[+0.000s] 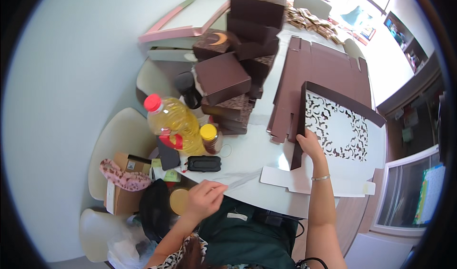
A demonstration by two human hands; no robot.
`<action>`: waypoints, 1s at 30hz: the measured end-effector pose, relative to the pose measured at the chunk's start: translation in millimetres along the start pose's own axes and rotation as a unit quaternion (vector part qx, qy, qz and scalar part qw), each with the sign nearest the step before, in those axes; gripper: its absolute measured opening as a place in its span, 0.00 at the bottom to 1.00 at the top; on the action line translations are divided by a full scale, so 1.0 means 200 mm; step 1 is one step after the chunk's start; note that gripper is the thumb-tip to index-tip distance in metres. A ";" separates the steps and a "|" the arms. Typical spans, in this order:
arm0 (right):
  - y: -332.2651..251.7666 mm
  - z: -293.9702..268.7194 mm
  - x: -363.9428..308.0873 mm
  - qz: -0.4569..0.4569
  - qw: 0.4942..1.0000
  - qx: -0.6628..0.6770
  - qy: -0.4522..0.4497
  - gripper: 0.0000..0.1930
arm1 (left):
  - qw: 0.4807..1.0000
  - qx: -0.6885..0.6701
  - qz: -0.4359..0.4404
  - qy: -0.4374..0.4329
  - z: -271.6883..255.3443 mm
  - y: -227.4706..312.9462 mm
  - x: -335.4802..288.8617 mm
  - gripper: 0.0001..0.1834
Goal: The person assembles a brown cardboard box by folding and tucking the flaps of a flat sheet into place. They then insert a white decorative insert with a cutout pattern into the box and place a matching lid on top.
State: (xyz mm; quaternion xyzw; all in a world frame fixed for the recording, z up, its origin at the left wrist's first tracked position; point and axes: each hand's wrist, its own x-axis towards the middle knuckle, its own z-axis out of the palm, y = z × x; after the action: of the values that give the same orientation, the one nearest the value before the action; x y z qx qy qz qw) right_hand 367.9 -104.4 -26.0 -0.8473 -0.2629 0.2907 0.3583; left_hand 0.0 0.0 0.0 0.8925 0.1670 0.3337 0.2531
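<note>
My right hand [310, 145], a bangle on its wrist, grips the left side wall of a partly folded cardboard box [343, 100]. Dark brown walls stand up along the box's left and far sides; its white base [339, 131] carries a black swirl pattern around a plain middle. A white flap [290, 177] lies flat at the near side. Beneath the box and beyond it are flat brown cardboard blanks [326, 66]. My left hand [206, 199] hovers just off the table's near edge, fingers curled together; whatever they may hold is hidden. A black case [204, 163] lies nearest to it.
Folded brown boxes [223, 77] are stacked at the table's far left. Before them stand a large oil bottle [178, 126] with a red cap and a yellow-lidded jar [210, 138]. Chairs [119, 145] and an open carton [127, 192] flank the left side.
</note>
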 end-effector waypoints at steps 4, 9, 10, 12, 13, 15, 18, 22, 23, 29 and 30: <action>-0.02 -0.09 0.02 -0.007 0.999 -0.027 0.018 0.15 | 0.993 -0.089 0.046 -0.059 0.27 0.12 0.15 0.14; 0.03 -0.06 0.05 -0.039 0.998 -0.026 0.038 0.16 | 0.977 -0.159 0.045 -0.136 0.50 0.21 0.29 0.16; 0.02 -0.05 0.05 -0.023 0.999 -0.024 0.030 0.15 | 0.975 -0.169 0.020 -0.142 0.53 0.22 0.35 0.17; 0.01 -0.03 0.06 -0.032 0.998 -0.033 0.044 0.15 | 0.977 -0.169 -0.001 -0.129 0.63 0.23 0.47 0.20; 0.04 -0.04 0.07 -0.054 0.995 -0.048 0.073 0.15 | 0.980 -0.160 -0.021 -0.114 0.71 0.23 0.57 0.21; 0.01 -0.03 0.06 -0.051 0.994 -0.011 0.100 0.14 | 0.984 -0.134 -0.071 -0.089 0.87 0.23 0.77 0.24; 0.06 -0.04 0.10 -0.084 0.994 -0.018 0.071 0.11 | 0.981 -0.022 -0.115 -0.153 1.10 0.22 1.07 0.32; 0.05 0.04 0.08 -0.160 0.982 -0.004 0.095 0.10 | 0.952 0.013 -0.182 -0.247 1.13 0.17 1.20 0.43; 0.07 0.03 0.07 -0.169 0.980 0.026 0.098 0.10 | 0.961 0.020 -0.142 -0.237 1.14 0.17 1.20 0.47; 0.05 0.04 -0.07 -0.141 0.984 0.093 0.060 0.23 | 0.970 -0.010 -0.087 -0.227 1.12 0.10 1.05 0.27; 0.05 0.03 -0.11 -0.167 0.980 0.101 0.050 0.24 | 0.966 0.010 -0.089 -0.242 1.10 0.11 1.04 0.27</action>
State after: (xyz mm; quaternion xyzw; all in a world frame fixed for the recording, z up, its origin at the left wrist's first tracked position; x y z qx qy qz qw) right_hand 351.5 -121.6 -31.1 -0.7648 -0.3515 0.2088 0.4979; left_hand 302.2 5.3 -24.4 0.9306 0.1834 0.0826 0.3060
